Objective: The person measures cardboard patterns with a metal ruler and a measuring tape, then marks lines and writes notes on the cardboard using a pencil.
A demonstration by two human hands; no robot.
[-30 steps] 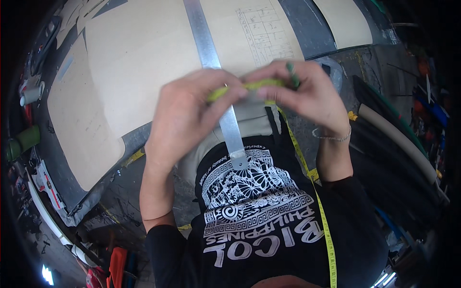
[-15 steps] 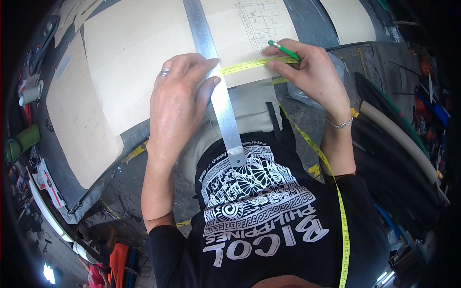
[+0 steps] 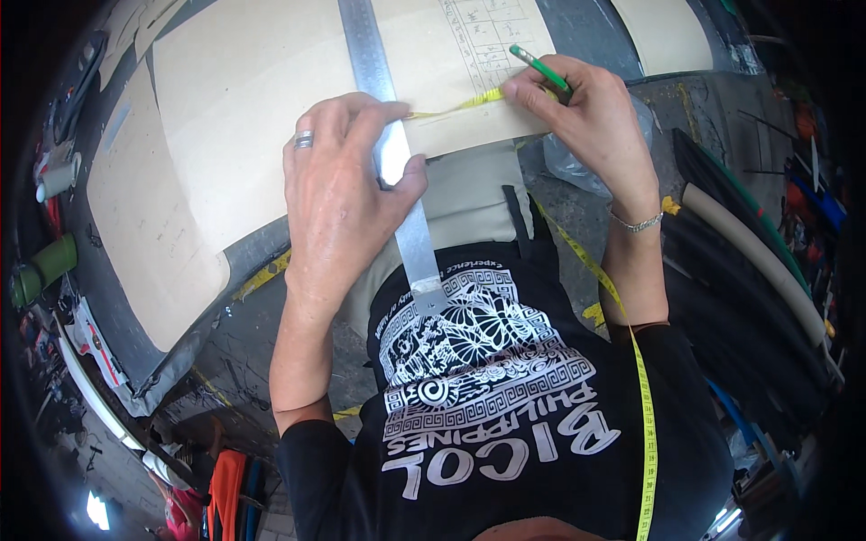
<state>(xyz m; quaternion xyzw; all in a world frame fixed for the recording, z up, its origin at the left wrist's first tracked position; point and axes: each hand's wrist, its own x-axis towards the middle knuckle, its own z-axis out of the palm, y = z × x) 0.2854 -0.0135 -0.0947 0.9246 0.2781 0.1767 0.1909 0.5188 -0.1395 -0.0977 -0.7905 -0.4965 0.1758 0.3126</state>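
A large sheet of beige pattern paper (image 3: 253,99) covers the table, and a long steel ruler (image 3: 418,242) crosses it, its near end overhanging toward my black shirt. My left hand (image 3: 336,176), with a ring, grips the ruler between thumb and fingers. Its fingertips meet one end of a yellow tape measure (image 3: 474,102). Thumb and fingers of my right hand (image 3: 595,113) pinch the tape farther along, so a twisted stretch runs between both hands. The same hand carries a green pencil (image 3: 543,70), tip hidden in the fingers. A pencilled table (image 3: 492,36) is drawn on the sheet beyond.
More beige pieces (image 3: 135,216) lie at the left, another sheet (image 3: 663,36) at the far right. Under my right wrist is a clear plastic bag (image 3: 577,167). Rolled material (image 3: 758,261) stands at the right. A person in red (image 3: 183,514) shows at lower left.
My right hand has moved slightly up and away, and the tape, flat before, is now twisted. The ruler's near end has shifted a little left, my left hand still on it.
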